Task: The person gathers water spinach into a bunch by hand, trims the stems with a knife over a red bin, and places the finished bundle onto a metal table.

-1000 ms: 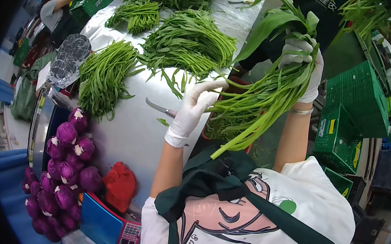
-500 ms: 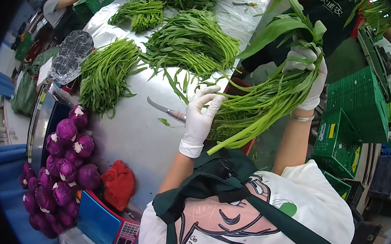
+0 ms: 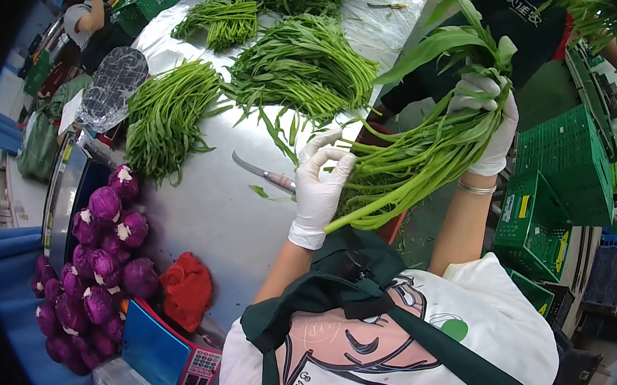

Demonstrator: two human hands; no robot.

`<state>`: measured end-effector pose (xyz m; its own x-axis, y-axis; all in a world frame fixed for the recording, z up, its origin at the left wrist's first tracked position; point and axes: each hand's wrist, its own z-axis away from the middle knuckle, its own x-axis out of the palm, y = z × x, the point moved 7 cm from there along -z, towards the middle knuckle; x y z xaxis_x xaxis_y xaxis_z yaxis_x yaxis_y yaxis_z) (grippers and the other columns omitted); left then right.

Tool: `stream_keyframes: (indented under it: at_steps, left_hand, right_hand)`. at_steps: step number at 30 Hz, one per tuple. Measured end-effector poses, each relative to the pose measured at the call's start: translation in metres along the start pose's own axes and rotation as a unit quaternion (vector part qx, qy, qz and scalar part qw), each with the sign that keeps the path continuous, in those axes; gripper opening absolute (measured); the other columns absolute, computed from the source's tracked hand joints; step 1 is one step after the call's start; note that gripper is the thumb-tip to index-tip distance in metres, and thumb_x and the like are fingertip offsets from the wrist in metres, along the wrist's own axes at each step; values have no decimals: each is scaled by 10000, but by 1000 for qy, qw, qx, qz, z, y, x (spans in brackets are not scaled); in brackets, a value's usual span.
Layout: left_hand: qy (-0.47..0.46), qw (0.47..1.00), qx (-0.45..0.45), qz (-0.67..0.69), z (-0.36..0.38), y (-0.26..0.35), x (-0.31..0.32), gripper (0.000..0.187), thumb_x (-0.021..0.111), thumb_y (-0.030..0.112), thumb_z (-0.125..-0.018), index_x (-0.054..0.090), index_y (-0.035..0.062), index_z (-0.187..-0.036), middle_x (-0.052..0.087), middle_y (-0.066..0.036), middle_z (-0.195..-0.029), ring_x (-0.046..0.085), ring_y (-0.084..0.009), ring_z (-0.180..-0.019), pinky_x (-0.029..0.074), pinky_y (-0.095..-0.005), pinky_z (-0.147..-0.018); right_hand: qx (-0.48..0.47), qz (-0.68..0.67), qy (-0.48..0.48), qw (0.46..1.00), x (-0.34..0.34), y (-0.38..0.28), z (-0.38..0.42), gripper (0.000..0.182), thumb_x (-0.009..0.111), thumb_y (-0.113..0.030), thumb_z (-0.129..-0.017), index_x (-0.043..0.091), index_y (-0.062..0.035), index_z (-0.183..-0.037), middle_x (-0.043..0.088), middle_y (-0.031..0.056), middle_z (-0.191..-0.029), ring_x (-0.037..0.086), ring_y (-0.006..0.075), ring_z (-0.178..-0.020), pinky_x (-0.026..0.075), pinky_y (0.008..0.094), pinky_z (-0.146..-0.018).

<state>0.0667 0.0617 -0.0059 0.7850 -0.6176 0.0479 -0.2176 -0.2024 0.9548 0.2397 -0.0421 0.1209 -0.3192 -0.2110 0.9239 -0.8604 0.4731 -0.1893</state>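
My right hand, in a white glove, is closed round the leafy upper part of a bunch of water spinach. The stems hang down and left, over a red-edged container holding green scraps. My left hand, also gloved, is at the cut ends, thumb and fingers pinched on a stem; the exact contact is partly hidden. Just left of that hand, a curved knife lies on the metal table, its handle end by my glove. Loose leaves lie beyond it.
Several piles of water spinach cover the far table. Purple cabbages, a red cloth and a scale are at the near left. Green crates stand at right. Another person stands opposite; one more is at far left.
My left hand has shifted slightly right and down along the stem ends, its fingers curling more. The right hand keeps its hold almost unmoved. The person at far left has moved an arm.
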Motion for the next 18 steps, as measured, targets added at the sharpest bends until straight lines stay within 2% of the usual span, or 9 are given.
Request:
stream_keyframes:
  at_steps: [2, 5, 7, 8, 11, 12, 13, 15, 18]
  left_hand:
    - [48, 997, -5, -53, 1, -17, -9, 101, 665, 124, -766, 615, 36, -758, 572, -118, -1058, 487, -257, -1060, 325, -356, -956]
    - [28, 993, -60, -97, 8, -72, -17, 104, 642, 129, -778, 617, 29, -769, 577, -125, -1049, 515, -261, -1035, 366, -346, -918]
    - [-82, 987, -86, -112, 21, -114, -3, 95, 633, 120, -778, 617, 30, -803, 585, -123, -1034, 538, -264, -1006, 391, -346, -892]
    - [-139, 978, -100, -118, 27, -113, 7, 95, 628, 115, -778, 617, 30, -819, 589, -122, -1026, 549, -265, -991, 403, -346, -878]
    - [-140, 978, -148, -46, 29, -105, 13, 137, 605, 43, -779, 599, 11, -912, 573, -102, -1071, 513, -210, -1046, 370, -315, -931]
    - [-95, 961, -217, 144, 20, -96, 15, 223, 575, 9, -785, 576, 15, -1008, 584, -89, -1052, 519, -183, -1041, 393, -282, -907]
    - [-18, 968, -192, 161, 19, -72, 1, 183, 550, -5, -800, 581, 27, -978, 585, -72, -1055, 553, -136, -922, 444, -224, -778]
    - [14, 980, -134, 143, 5, -49, -22, 110, 553, 41, -831, 572, 30, -938, 577, -54, -1024, 545, -94, -799, 445, -189, -628]
    - [52, 992, -78, 83, 10, -5, -27, 125, 600, 37, -809, 555, 2, -920, 589, -39, -879, 529, -100, -810, 425, -252, -717]
  right_hand:
    - [-25, 20, 8, 999, 4, -7, 2, 137, 515, -162, -854, 472, -41, -903, 458, -23, -787, 434, 59, -654, 395, 240, -704]
    - [-51, 40, -14, 998, 9, -19, 4, 123, 510, -161, -859, 472, -47, -884, 459, -31, -786, 437, 54, -657, 392, 235, -704]
    - [-53, 36, -10, 998, 12, -20, 4, 111, 513, -160, -861, 470, -59, -846, 462, -34, -782, 440, 49, -653, 390, 233, -717]
    - [-44, 27, -13, 999, 11, -18, 5, 111, 516, -160, -860, 470, -61, -838, 464, -33, -782, 440, 48, -651, 390, 233, -720]
    - [-31, -2, -11, 999, 8, -16, 4, 121, 528, -166, -856, 466, -69, -819, 468, -41, -769, 439, 38, -645, 394, 227, -732]
    - [-28, -10, -9, 1000, 10, -12, 5, 122, 529, -167, -856, 466, -69, -819, 467, -44, -764, 440, 36, -644, 397, 225, -730]
    - [-25, -18, -7, 1000, 10, -10, 6, 124, 530, -169, -856, 466, -70, -819, 466, -48, -759, 440, 35, -643, 399, 223, -727]
    - [-27, -32, 3, 999, 5, -11, 8, 129, 522, -177, -862, 467, -74, -806, 462, -56, -744, 439, 30, -634, 407, 213, -707]
    - [-36, -38, 4, 999, 3, -9, 7, 138, 514, -181, -866, 469, -70, -797, 462, -55, -742, 435, 30, -624, 408, 206, -693]
